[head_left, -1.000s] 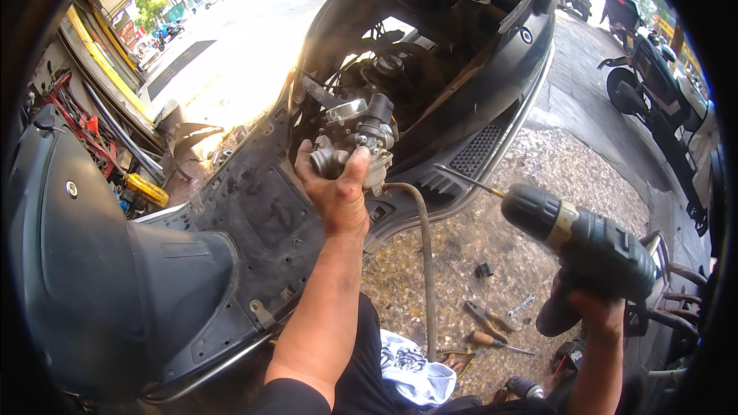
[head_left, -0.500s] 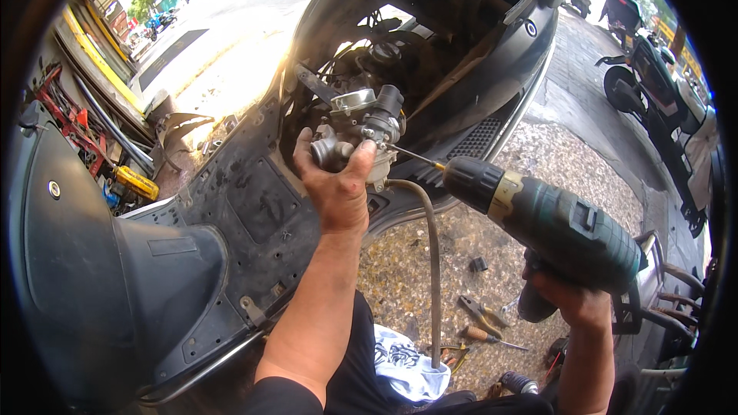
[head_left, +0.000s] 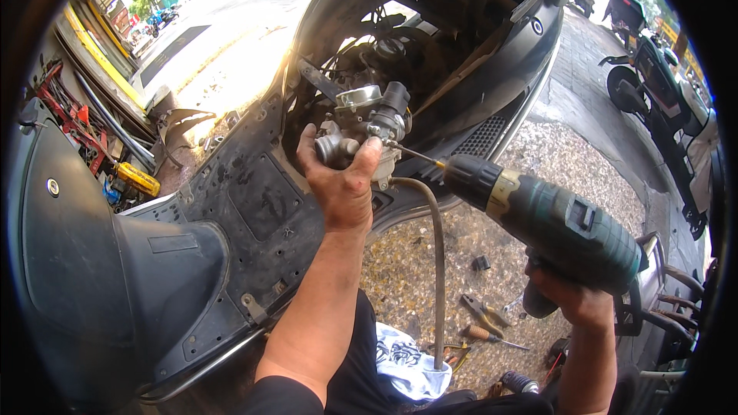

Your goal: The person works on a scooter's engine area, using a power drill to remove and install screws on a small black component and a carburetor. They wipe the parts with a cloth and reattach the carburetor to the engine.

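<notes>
A metal carburetor is gripped in my left hand, thumb on its near side and fingers round its open throat. A rubber hose hangs from it down toward a white cloth. My right hand is wrapped round the handle of a dark green cordless drill. Its long thin bit reaches to the carburetor's side beside my left thumb; whether it sits in a screw head is too small to tell. Behind the carburetor lies the opened scooter body with cables and engine parts.
The scooter's dark footboard and rear panel fill the left. Pliers, a wooden-handled screwdriver and a small black cap lie on the pebbled ground. A yellow tool rests at far left; another scooter is parked at right.
The carburetor and my left hand appear slightly further right in the picture, as does the scooter body. My grip on the carburetor and on the drill is the same.
</notes>
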`<state>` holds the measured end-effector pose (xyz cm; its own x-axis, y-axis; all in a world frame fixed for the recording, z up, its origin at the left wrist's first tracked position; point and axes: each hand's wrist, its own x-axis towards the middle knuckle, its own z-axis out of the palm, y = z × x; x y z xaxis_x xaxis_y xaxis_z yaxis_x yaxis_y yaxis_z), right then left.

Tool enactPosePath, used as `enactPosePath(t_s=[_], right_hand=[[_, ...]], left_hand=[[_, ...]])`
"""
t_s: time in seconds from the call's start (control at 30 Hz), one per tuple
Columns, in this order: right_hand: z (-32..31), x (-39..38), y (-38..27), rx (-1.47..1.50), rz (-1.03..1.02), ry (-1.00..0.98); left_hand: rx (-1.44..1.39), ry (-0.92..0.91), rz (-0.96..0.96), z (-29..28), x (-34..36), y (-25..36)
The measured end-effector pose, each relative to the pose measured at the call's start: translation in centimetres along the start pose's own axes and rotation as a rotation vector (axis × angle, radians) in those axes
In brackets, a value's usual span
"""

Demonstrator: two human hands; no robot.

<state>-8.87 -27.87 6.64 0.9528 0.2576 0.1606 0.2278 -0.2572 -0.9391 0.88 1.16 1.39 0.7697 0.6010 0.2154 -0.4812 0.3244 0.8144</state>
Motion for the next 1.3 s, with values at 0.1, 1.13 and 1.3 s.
enactPosePath(t_s=[0.1, 1.13, 1.3], right_hand=[[-0.9, 0.6, -1.3, -0.243, -0.177, -0.083], [-2.5, 4.7, -6.3, -0.816, -0.584, -0.222], [-2.2, 5.0, -6.6, -0.726, -0.552, -0.214]], left_hand=[[0.008, 0.006, 0.013, 0.1, -0.1, -0.1], [0.003, 0.050, -0.061, -0.4, 0.2, -1.4], [0.020, 0.041, -0.074, -0.3, 0.1, -1.1]])
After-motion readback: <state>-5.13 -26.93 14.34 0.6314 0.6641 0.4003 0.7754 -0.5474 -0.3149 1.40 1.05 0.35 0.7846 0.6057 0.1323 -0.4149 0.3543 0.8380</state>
